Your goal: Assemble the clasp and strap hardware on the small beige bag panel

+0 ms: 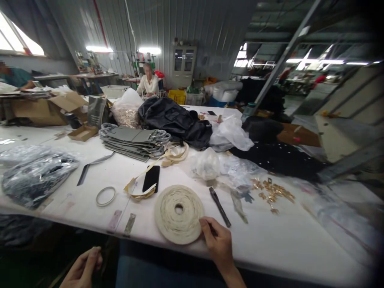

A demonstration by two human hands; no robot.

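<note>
A wide flat roll of cream tape (168, 216) lies on the white table near its front edge. At the roll's right rim, my right hand (220, 242) is closed, its thumb and forefinger pinching the edge. My left hand (85, 266) is below the table edge at lower left, fingertips pressed together; what they hold, if anything, I cannot make out. A dark metal punch-like tool (220, 208) lies right of the roll. Behind the roll are a black phone (151, 179) and a loose yellowish strip (139, 196). A thin tape ring (105, 196) sits to the left.
Stacked grey bag panels (132, 140) lie behind, beside a black fabric heap (177, 120). Gold metal fittings (271, 192) and clear plastic bags (210, 164) are at right. A plastic-wrapped bundle (36, 176) lies at left. One person (148, 84) sits across the room, another at far left.
</note>
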